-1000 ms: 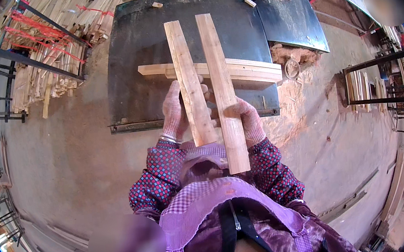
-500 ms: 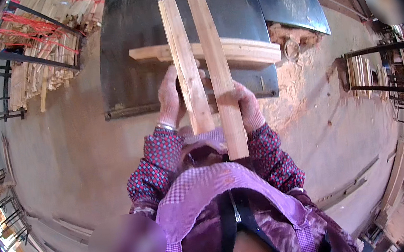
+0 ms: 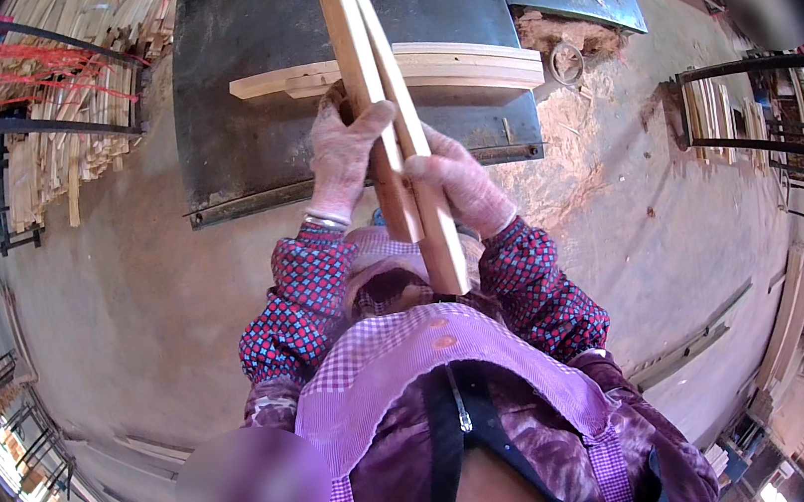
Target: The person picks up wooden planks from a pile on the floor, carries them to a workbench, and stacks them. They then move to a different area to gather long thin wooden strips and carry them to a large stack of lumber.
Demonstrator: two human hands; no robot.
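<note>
Head view: left fingers, right fingers (gloved) each clasped round a wooden strip

1 head-worn fisheye looks down at the hands.

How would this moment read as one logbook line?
left hand: holds left board; right hand: holds right board; dark table: other boards lie across it
</note>
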